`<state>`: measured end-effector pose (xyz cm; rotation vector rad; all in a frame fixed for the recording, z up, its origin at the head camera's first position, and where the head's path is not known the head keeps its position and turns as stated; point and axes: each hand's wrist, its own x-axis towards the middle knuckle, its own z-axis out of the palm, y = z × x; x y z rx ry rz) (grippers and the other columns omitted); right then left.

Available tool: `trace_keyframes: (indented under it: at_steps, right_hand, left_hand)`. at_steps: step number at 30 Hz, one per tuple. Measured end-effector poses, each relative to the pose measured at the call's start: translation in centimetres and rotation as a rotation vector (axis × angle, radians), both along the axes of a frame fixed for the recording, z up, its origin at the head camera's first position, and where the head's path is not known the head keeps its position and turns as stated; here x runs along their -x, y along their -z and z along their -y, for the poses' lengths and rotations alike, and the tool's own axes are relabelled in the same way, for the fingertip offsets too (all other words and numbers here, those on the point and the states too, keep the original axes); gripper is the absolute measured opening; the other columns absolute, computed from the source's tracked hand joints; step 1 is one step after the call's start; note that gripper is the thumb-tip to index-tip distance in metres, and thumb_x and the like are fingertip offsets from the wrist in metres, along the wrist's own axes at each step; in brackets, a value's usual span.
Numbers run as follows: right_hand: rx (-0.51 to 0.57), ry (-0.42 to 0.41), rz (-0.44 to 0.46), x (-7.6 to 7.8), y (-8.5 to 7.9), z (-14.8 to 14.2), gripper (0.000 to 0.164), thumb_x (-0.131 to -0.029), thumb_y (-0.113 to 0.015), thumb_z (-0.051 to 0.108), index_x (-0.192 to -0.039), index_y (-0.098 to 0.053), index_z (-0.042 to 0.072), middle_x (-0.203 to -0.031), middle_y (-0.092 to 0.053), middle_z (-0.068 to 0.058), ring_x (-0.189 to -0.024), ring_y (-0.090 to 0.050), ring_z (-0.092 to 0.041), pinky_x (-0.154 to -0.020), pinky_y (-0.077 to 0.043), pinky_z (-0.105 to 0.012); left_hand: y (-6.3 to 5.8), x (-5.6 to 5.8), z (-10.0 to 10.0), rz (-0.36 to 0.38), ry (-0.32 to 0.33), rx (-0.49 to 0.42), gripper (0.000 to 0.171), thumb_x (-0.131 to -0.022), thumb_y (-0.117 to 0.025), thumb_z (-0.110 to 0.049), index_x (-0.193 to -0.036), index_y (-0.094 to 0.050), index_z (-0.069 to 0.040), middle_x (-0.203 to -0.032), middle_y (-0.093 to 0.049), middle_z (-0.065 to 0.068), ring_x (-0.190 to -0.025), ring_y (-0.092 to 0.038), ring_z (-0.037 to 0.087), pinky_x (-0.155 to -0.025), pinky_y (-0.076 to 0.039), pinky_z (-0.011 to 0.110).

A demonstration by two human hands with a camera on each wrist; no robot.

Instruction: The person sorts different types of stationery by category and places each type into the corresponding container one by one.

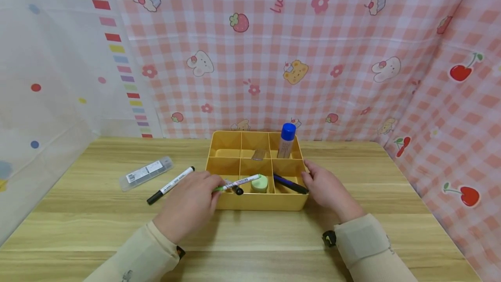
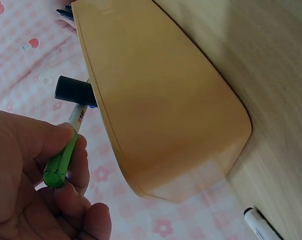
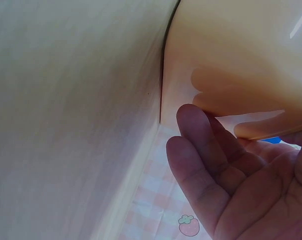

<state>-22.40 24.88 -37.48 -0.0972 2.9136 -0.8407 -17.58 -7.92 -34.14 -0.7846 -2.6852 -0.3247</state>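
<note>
My left hand (image 1: 192, 201) pinches a green marker (image 1: 246, 181) with a white barrel between thumb and fingers, over the front left of a yellow divided organizer box (image 1: 258, 202). In the left wrist view its green end (image 2: 58, 167) points back toward the palm. Just beside it, a black marker end (image 2: 73, 90) sticks out over the box rim. At the box's right side, my right hand (image 1: 326, 186) holds the wall, thumb at the rim and fingers (image 3: 195, 125) along the outside. A light green round object (image 1: 259, 184) sits in the front middle compartment.
A blue-capped glue stick (image 1: 287, 140) stands in the back right compartment. Dark pens (image 1: 290, 184) lean in the front right one, and a small brownish piece (image 1: 258, 155) lies behind. Left of the box lie a black-and-white marker (image 1: 171, 185) and a clear plastic case (image 1: 146, 173).
</note>
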Motion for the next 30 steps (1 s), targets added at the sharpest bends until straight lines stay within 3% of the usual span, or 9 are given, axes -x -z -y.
trace_keyframes:
  at_steps: [9, 20, 30]
  right_hand:
    - [0.014, 0.006, 0.008, -0.03, -0.01, -0.01, 0.053, -0.101, -0.038, 0.033, -0.147, -0.027, 0.007, -0.137, -0.044, -0.017, -0.087, -0.052, -0.025, -0.060, -0.044, -0.036]
    - [0.018, 0.004, 0.016, -0.05, -0.09, 0.02, 0.054, -0.101, -0.038, 0.032, -0.147, -0.026, 0.007, -0.140, -0.041, -0.017, -0.093, -0.051, -0.026, -0.065, -0.044, -0.036]
    - [0.026, 0.004, 0.020, -0.13, -0.28, 0.12, 0.053, -0.101, -0.038, 0.032, -0.147, -0.026, 0.007, -0.135, -0.046, -0.016, -0.079, -0.052, -0.024, -0.060, -0.044, -0.036]
  left_hand:
    - [-0.03, 0.03, -0.49, 0.022, -0.007, -0.003, 0.009, -0.085, -0.067, -0.019, -0.094, -0.067, -0.018, -0.082, -0.059, -0.010, -0.073, -0.046, 0.009, -0.068, -0.044, 0.030]
    - [0.04, 0.18, -0.77, 0.010, 0.008, -0.009, 0.008, -0.085, -0.068, -0.019, -0.093, -0.068, -0.018, -0.079, -0.058, -0.011, -0.070, -0.045, 0.008, -0.067, -0.043, 0.029]
    - [-0.20, 0.21, -0.98, 0.002, 0.023, 0.004, 0.012, -0.085, -0.068, -0.019, -0.097, -0.068, -0.018, -0.082, -0.059, -0.010, -0.071, -0.044, 0.008, -0.065, -0.039, 0.028]
